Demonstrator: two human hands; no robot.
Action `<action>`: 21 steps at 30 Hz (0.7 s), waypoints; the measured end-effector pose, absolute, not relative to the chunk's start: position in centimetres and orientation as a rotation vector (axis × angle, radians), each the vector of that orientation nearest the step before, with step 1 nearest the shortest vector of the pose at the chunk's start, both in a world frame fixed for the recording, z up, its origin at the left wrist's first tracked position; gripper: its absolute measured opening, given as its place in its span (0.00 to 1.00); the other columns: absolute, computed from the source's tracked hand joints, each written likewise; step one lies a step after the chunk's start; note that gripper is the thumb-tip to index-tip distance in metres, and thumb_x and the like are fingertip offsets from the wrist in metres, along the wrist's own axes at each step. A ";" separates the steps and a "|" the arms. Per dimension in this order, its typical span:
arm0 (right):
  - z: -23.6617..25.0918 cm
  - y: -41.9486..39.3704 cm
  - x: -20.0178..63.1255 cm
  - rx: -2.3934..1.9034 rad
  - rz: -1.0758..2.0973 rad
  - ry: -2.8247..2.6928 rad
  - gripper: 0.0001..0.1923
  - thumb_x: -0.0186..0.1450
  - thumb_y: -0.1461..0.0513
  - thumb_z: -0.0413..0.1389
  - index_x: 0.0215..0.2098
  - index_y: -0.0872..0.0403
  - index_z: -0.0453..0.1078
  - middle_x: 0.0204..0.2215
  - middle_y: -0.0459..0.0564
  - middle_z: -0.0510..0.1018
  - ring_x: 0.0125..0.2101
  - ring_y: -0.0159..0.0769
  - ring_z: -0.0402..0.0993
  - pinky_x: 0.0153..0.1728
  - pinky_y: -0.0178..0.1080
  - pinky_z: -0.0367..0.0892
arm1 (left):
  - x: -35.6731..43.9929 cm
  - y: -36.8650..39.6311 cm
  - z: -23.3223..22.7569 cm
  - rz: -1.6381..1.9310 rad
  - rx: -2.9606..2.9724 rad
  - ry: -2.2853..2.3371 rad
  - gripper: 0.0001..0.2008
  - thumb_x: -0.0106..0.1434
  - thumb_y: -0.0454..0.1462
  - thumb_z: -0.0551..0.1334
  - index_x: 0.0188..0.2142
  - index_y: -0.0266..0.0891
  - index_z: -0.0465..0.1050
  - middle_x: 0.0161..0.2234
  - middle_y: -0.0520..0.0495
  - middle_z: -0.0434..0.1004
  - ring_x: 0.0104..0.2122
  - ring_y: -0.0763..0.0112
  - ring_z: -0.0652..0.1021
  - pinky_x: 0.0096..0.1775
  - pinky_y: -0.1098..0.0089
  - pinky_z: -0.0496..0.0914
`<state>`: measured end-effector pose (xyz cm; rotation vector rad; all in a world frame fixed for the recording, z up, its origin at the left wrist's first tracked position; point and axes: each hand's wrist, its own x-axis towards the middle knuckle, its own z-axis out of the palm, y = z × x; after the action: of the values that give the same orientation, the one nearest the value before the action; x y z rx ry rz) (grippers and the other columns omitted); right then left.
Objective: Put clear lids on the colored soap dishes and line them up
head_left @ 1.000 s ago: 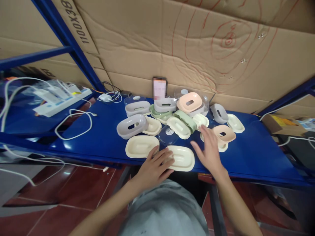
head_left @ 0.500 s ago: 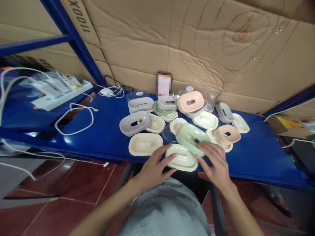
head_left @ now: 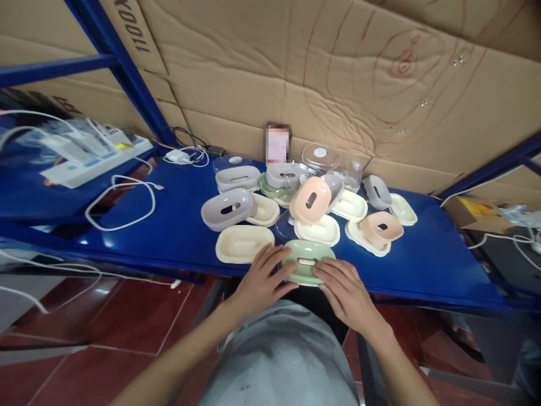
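A green oval dish (head_left: pixel 307 248) with a slot in its middle lies level at the front edge of the table. My left hand (head_left: pixel 266 276) grips its left end, and my right hand (head_left: pixel 344 287) holds its right end with fingers over the rim. Something pale shows through the slot; the cream tray that lay there is covered by the dish. Close behind sits a cream oval tray (head_left: pixel 316 231), with a peach slotted dish (head_left: pixel 311 200) tilted against its back. Beside my left hand rests another cream tray (head_left: pixel 243 243).
Grey slotted dishes (head_left: pixel 220 217), clear plastic lids (head_left: pixel 321 155) and more cream trays (head_left: pixel 350 204) crowd the blue table (head_left: pixel 177 231). A second peach dish (head_left: pixel 382 228) is at right. A phone (head_left: pixel 278 144) leans on the cardboard. A power strip (head_left: pixel 97 163) and white cable (head_left: pixel 122 225) occupy the left.
The green dish has come down and left from its tilt onto the spot of the front cream tray, and both hands now hold it. The peach dish behind has slid forward and tipped.
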<state>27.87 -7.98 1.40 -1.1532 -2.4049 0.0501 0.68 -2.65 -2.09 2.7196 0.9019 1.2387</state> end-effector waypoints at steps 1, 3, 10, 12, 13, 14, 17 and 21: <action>1.1 -7.9 27.8 -1.154 0.033 -2.417 0.21 0.76 0.67 0.54 0.66 0.52 0.69 0.61 0.55 0.80 0.64 0.46 0.72 0.64 0.55 0.67 | 0.7 -2.7 -2.1 1.245 2.753 0.923 0.16 0.71 0.42 0.70 0.54 0.38 0.76 0.57 0.37 0.80 0.62 0.50 0.77 0.70 0.41 0.64; 0.5 -8.0 27.6 -1.161 0.002 -2.418 0.22 0.76 0.67 0.53 0.67 0.51 0.69 0.60 0.55 0.80 0.63 0.46 0.72 0.63 0.55 0.67 | 0.7 -2.7 -2.2 1.258 2.794 0.950 0.14 0.71 0.42 0.70 0.52 0.39 0.77 0.55 0.41 0.83 0.61 0.51 0.78 0.73 0.40 0.57; 2.6 -6.3 27.9 -1.081 0.097 -2.345 0.21 0.78 0.64 0.52 0.67 0.49 0.68 0.63 0.53 0.79 0.64 0.45 0.73 0.63 0.54 0.68 | 0.7 -2.7 -2.0 1.224 2.767 0.962 0.13 0.72 0.41 0.69 0.52 0.39 0.78 0.56 0.41 0.82 0.62 0.52 0.76 0.72 0.44 0.59; 4.3 -4.4 27.2 -1.066 0.163 -2.351 0.21 0.79 0.64 0.50 0.67 0.49 0.69 0.62 0.52 0.79 0.63 0.42 0.74 0.62 0.51 0.69 | 0.8 -2.8 -2.0 1.223 2.753 0.928 0.13 0.71 0.41 0.69 0.52 0.39 0.78 0.55 0.41 0.82 0.62 0.53 0.76 0.72 0.45 0.59; 5.1 -3.2 26.7 -1.070 0.206 -2.383 0.20 0.79 0.63 0.49 0.67 0.49 0.69 0.63 0.51 0.79 0.62 0.41 0.75 0.61 0.49 0.70 | 0.8 -2.8 -2.0 1.219 2.748 0.910 0.13 0.71 0.41 0.70 0.52 0.40 0.78 0.55 0.42 0.83 0.62 0.54 0.76 0.72 0.45 0.59; 5.7 -2.1 26.1 -1.082 0.236 -2.429 0.20 0.80 0.62 0.48 0.66 0.49 0.70 0.63 0.51 0.79 0.62 0.41 0.76 0.61 0.48 0.71 | 0.8 -2.8 -2.0 1.215 2.746 0.893 0.13 0.70 0.41 0.70 0.52 0.40 0.78 0.54 0.42 0.83 0.62 0.54 0.76 0.72 0.46 0.60; 6.5 0.9 24.6 -1.231 0.146 -2.549 0.21 0.80 0.59 0.48 0.65 0.52 0.73 0.65 0.54 0.77 0.63 0.46 0.75 0.61 0.51 0.72 | 0.8 -2.9 -2.0 1.197 2.749 0.888 0.14 0.70 0.42 0.70 0.52 0.40 0.79 0.54 0.42 0.83 0.62 0.55 0.76 0.72 0.47 0.61; 6.3 3.0 24.5 -1.488 -0.082 -2.564 0.23 0.79 0.57 0.50 0.67 0.56 0.71 0.63 0.61 0.78 0.56 0.56 0.79 0.56 0.60 0.74 | 0.7 -3.0 -1.9 1.159 2.765 0.891 0.15 0.71 0.43 0.69 0.53 0.39 0.78 0.56 0.42 0.82 0.62 0.55 0.75 0.72 0.47 0.60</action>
<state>24.53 2.97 6.28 -1.4879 -2.5639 -0.0817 0.66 -2.96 -1.92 2.7654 0.8907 1.1588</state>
